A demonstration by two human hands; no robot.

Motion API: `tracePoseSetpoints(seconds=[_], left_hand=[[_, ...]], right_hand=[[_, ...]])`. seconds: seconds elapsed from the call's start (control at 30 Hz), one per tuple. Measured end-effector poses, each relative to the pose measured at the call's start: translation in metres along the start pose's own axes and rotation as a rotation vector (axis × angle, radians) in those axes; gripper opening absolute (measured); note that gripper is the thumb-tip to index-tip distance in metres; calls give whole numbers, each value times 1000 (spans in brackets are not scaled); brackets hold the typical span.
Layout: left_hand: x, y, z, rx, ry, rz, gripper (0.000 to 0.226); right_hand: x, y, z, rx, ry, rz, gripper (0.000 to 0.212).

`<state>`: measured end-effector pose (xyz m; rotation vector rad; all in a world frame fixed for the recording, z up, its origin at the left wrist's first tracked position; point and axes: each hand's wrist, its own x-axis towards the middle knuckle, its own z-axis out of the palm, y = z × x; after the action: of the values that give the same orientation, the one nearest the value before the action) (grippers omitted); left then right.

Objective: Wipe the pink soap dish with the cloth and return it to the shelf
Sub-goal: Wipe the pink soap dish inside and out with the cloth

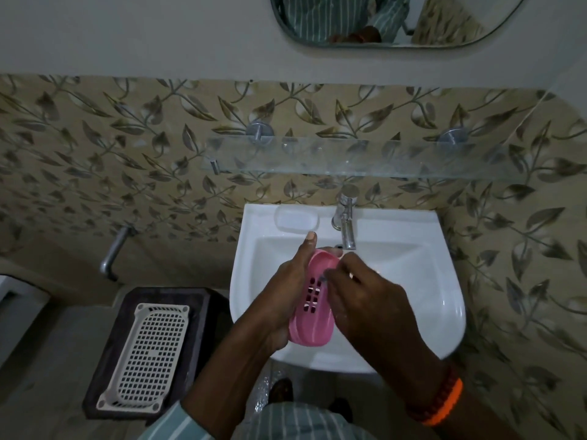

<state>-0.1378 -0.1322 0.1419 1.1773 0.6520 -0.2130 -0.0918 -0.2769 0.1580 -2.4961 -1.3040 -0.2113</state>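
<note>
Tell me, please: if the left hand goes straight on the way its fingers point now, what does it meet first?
Probably the clear soap tray on the sink's back ledge. The left hand, holding the pink soap dish, points its fingers up and away toward it. Height above the ledge is unclear, so it may pass over.

The soap dish (313, 315) is pink; the sink (413, 281) white. Wall tiles (127, 147) are tan with dark leaf-and-vine print. A cream grid basket (149, 357) lies on a dark stool (111, 344) — wristbands (441, 401) orange and rust, sleeve (171, 423) green with white stripes.
</note>
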Motion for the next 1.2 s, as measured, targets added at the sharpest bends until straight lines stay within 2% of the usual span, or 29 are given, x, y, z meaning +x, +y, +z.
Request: tracePoseSetpoints(seconds=[0.1,0.27,0.43,0.57,0.73,0.83,0.9,1.0,1.07,1.2], left_hand=[[-1,10,-6,67,-13,1,64],[-5,13,-7,31,-89,-98,80],[-2,14,-16,98,-119,-128,76],[-2,16,-19,36,-147,-145,79],[4,22,-23,80,-141,-92,78],[2,23,-22,14,-148,-130,85],[1,23,-19,-16,-154,-146,85],[6,22,-19,20,-154,-126,78],[3,24,-20,13,-168,-147,81],[5,28,-19,29,-151,-157,97]], right_hand=[[-13,-4,2,6,-76,-96,15],[3,13,-7,-117,32,-113,27],[-14,12,-2,-109,-94,-290,33],[5,16,-15,-94,-28,-181,28],[-18,-4,-7,-2,-156,-331,20],[1,10,-18,-3,-56,-174,29],[4,9,-23,-9,-48,-125,30],[-16,-13,-18,52,-157,-269,30],[-23,-17,-20,71,-218,-345,34],[-8,-8,-28,71,-178,-253,29]])
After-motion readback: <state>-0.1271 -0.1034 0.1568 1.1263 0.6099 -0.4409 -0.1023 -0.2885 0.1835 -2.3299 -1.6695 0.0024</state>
